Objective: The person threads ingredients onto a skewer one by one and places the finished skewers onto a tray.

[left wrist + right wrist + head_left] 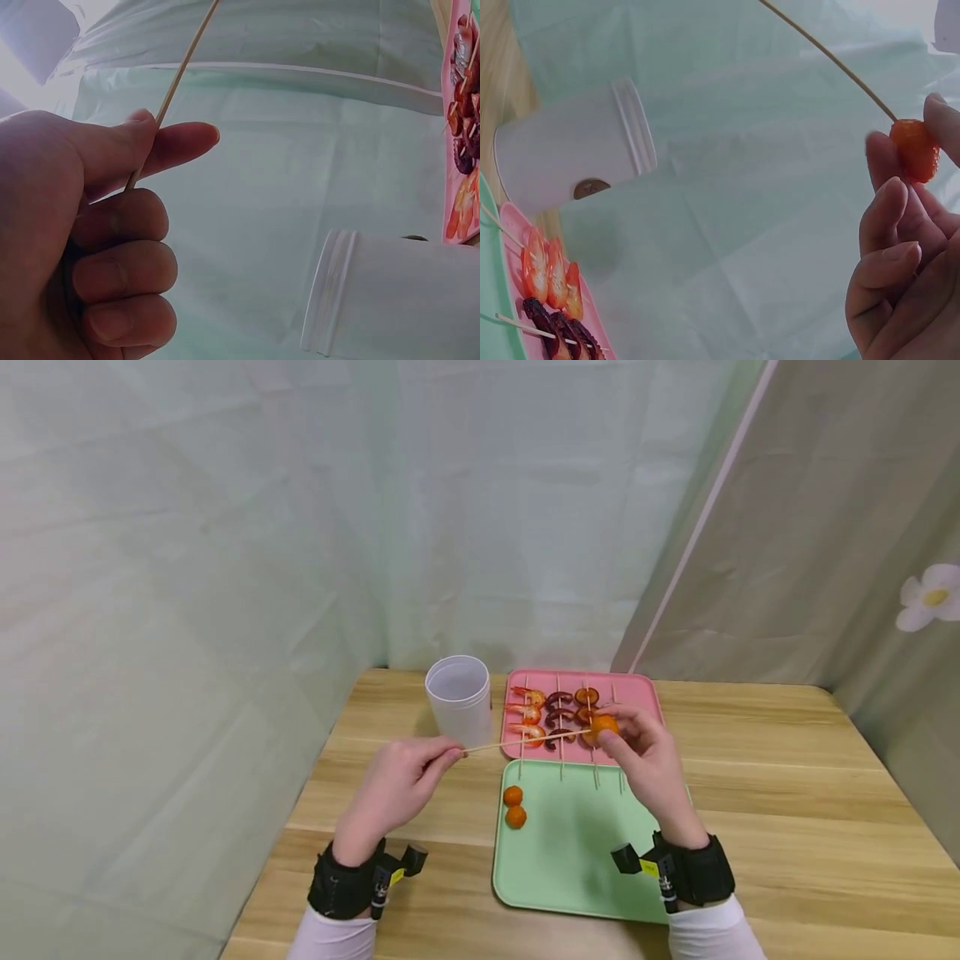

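My left hand [401, 781] pinches one end of a thin wooden skewer [525, 742] between thumb and forefinger; in the left wrist view its other fingers [124, 270] are curled. The skewer runs to the right and its far end meets a small orange food ball [604, 725]. My right hand [651, 768] pinches that ball between thumb and fingertips, above the pink tray. In the right wrist view the skewer's end meets the ball [915, 150]; how deep it goes is hidden. Two more orange balls [515, 816] lie at the left of the green tray [570, 868].
A pink tray [647, 693] behind the green one bears skewers of shrimp [531, 714], dark curled pieces [559, 718] and round brown slices [587, 696]. Left of it stands a white cup [465, 714]. Pale curtains [517, 527] hang behind the wooden table [787, 793].
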A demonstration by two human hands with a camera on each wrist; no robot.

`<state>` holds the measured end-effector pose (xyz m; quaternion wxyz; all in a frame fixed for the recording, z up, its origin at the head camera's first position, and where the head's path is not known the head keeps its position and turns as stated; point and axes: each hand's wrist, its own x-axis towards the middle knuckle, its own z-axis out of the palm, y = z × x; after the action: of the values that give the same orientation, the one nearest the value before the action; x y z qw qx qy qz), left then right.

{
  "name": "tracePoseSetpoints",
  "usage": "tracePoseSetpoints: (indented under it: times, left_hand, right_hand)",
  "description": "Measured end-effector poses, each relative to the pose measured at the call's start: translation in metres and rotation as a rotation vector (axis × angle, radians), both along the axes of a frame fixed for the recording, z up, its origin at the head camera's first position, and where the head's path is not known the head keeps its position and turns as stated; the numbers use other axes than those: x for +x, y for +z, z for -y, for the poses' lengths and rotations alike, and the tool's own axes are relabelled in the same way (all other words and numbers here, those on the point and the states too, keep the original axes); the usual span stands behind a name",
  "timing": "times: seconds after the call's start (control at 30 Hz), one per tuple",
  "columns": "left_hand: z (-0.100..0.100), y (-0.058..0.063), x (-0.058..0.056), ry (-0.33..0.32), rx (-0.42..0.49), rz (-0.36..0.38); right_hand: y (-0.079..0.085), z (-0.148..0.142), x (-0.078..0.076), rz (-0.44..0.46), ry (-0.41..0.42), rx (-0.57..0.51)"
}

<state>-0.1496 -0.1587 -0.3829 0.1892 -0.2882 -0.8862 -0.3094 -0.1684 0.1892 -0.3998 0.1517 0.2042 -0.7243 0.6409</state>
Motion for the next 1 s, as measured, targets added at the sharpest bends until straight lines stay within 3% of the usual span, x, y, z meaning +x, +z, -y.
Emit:
tracePoseSetpoints:
  times: [0.27, 0.57, 1.0]
  left_hand:
    - [-0.004, 0.0, 0.001, -0.006, 0.026, 0.033]
    - [-0.007, -0.003, 0.004, -0.048, 0.063, 0.129]
    - [-0.016, -0.007, 0.003, -0.14, 0.134, 0.14]
  right_hand:
    - [0.002, 0.003, 0.001, 0.015, 0.029, 0.048]
    - [0.002, 0.01, 0.006, 0.05, 0.078, -0.048]
    - [0.006, 0.011, 0.01, 0.041, 0.21, -0.162]
